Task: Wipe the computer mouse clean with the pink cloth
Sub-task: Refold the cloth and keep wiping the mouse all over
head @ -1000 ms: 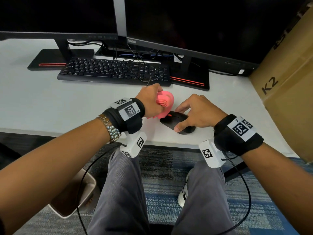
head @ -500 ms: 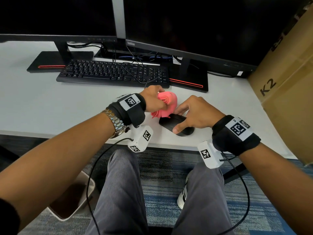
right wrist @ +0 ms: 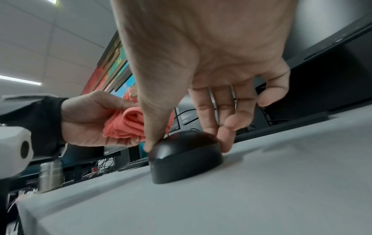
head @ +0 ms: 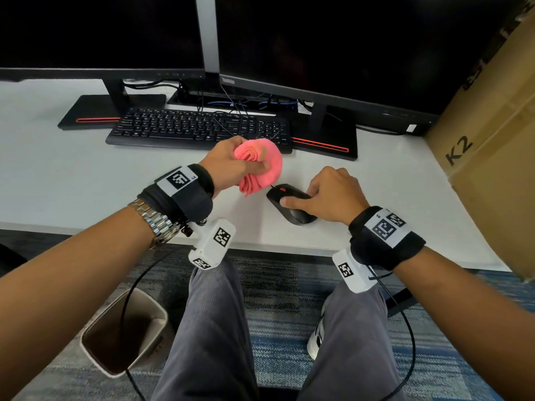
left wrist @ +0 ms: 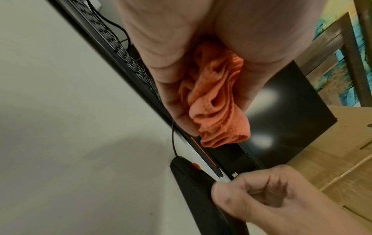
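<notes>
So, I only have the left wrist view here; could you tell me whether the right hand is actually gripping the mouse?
Observer: Yes. The right hand pinches the mouse, thumb on one side, fingertips on the other.
Operator: Thanks. Is the mouse lifted?
Observer: No, it sits flat on the white desk.
Operator: And is the pink cloth touching it?
Observer: No. The left hand holds the bunched pink cloth above the desk, just left of the mouse's front end.

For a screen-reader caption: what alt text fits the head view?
A left hand holds a bunched pink cloth just above a black mouse, which the right hand steadies on a white desk. Behind are a keyboard and two dark monitors.
</notes>
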Demonstrator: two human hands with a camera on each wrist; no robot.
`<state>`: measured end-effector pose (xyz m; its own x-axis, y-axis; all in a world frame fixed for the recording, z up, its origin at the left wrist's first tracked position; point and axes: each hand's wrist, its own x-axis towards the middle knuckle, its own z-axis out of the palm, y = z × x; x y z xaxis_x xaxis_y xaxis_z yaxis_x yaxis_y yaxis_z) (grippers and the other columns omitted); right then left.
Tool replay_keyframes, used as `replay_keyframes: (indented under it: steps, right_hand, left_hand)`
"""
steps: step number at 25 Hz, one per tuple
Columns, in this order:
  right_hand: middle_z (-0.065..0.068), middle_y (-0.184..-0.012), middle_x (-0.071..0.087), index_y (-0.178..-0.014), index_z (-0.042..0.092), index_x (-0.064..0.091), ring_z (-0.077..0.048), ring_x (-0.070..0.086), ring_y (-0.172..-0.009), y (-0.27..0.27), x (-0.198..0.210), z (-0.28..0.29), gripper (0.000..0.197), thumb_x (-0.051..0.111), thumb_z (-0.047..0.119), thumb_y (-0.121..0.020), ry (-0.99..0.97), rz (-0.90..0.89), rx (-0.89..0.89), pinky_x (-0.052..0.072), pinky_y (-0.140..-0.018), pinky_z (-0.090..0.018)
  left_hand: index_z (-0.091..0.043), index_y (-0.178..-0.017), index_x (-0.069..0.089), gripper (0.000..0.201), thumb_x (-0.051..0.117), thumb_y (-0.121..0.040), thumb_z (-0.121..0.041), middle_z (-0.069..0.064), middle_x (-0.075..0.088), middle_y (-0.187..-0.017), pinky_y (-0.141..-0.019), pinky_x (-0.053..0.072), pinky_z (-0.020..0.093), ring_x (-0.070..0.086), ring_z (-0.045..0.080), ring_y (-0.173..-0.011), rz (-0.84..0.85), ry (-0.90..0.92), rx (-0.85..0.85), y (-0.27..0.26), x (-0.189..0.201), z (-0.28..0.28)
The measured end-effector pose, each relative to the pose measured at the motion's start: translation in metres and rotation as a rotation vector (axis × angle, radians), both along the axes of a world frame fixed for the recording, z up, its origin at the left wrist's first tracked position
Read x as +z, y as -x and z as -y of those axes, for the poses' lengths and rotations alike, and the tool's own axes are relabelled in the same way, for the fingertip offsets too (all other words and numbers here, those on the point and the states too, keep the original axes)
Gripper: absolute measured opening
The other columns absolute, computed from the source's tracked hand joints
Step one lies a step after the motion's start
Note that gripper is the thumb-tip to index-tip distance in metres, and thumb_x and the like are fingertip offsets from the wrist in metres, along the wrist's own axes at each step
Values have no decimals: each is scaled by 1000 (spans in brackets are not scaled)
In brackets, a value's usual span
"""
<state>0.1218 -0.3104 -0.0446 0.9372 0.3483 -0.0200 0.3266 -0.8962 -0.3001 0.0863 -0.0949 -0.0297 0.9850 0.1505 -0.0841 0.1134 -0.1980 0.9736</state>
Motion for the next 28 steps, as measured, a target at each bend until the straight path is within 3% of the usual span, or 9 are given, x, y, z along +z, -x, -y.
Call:
replay_keyframes:
  steps: [4, 9, 12, 15, 18, 21, 24, 26, 28]
  right_hand:
    - [-1, -73, 46, -65, 18, 38, -29, 50, -77, 9, 8, -14, 66, 46, 81, -81, 230, 130, -21, 39, -95, -49]
    - [-11, -103, 63, -92, 15, 53, -35, 62, -101, 12, 18, -20, 52, 46, 66, -92, 301, 114, -24, 37, -104, -52]
    - [-9, -97, 57, -91, 15, 50, -33, 60, -103, 3, 38, -16, 48, 52, 63, -92, 268, 140, -102, 40, -102, -50]
    - [-3, -91, 65, -82, 15, 66, -30, 60, -103, -9, 56, -9, 42, 66, 57, -86, 73, 145, -74, 45, -99, -48]
    - [7, -71, 70, -74, 16, 77, -15, 67, -84, -9, 65, -5, 30, 75, 44, -85, -203, 75, 122, 55, -89, -37]
    - [4, -95, 77, -99, 17, 80, -11, 71, -93, 0, 63, -12, 35, 78, 47, -80, -333, -43, 255, 58, -87, -31]
    - [-1, -108, 76, -118, 11, 72, -8, 73, -95, 7, 52, -17, 48, 83, 35, -78, -471, -141, 349, 60, -83, -24]
    - [-7, -101, 78, -115, 5, 72, -14, 76, -87, 8, 47, -22, 47, 86, 24, -75, -616, -192, 354, 62, -78, -26]
    - [-10, -94, 79, -112, 3, 72, -16, 78, -81, 10, 47, -29, 43, 87, 17, -74, -691, -228, 337, 64, -74, -30]
  left_hand:
    - [-9, -106, 55, 38, 78, -76, -10, 6, 63, -92, -74, 54, 39, 62, 23, -85, -3, -19, 19, 9, -4, -5]
    - [-6, -110, 55, 40, 77, -77, -9, 8, 63, -93, -78, 55, 42, 62, 24, -86, -44, -30, 1, 18, -8, -5]
    - [-5, -118, 56, 44, 76, -79, -10, 8, 64, -98, -62, 55, 31, 64, 21, -85, -45, 0, -19, 20, -3, -4]
    - [-7, -120, 58, 43, 74, -81, -14, 5, 67, -94, -53, 51, 22, 65, 14, -74, -19, 11, -44, 19, 4, -3]
    - [-9, -110, 65, 28, 72, -84, -15, -2, 68, -78, -53, 48, 17, 64, 5, -62, 38, 22, -56, 20, 8, 3]
    - [-12, -88, 68, 5, 71, -84, -14, -3, 68, -70, -52, 46, 20, 61, 8, -58, 77, 69, -68, 28, 13, 6]
    - [-5, -103, 66, 23, 72, -82, -13, 9, 67, -86, -62, 47, 31, 62, 21, -73, 91, 124, -132, 37, 14, -2]
    - [-3, -114, 59, 36, 72, -81, -8, 8, 65, -88, -57, 49, 27, 63, 18, -71, 98, 146, -133, 43, 14, -9]
    - [-6, -111, 56, 43, 76, -74, -7, 8, 62, -85, -52, 49, 28, 62, 17, -65, 101, 158, -111, 49, 14, -17]
